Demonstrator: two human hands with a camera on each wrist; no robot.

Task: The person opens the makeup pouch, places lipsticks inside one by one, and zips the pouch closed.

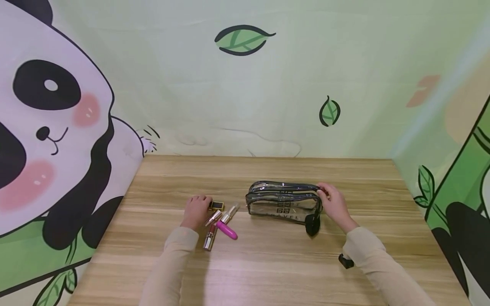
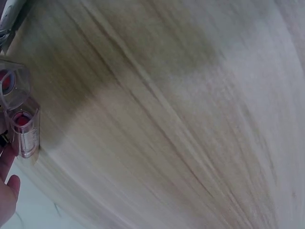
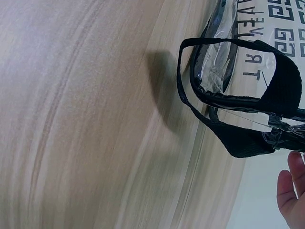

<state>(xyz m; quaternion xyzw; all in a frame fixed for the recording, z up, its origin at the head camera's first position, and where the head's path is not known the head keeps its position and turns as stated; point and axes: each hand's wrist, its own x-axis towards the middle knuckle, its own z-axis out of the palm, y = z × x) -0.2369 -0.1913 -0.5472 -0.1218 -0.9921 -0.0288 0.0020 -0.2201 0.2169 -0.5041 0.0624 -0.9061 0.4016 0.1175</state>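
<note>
My left hand is at the left of a small group of cosmetics, its fingers gripping the end of a black-and-gold lipstick. Beside it lie a clear-capped lipstick, a shorter tube, a red tube with a silver end and a bright pink tube. Two clear tubes with red inside show in the left wrist view. With my right hand I pinch the upper right end of a transparent pouch with black trim and lettering. Its black strap loop hangs from that end.
The wood-grain table carries everything. Behind it stands a pale green backdrop printed with leaves and pandas. A small black object shows by the right sleeve.
</note>
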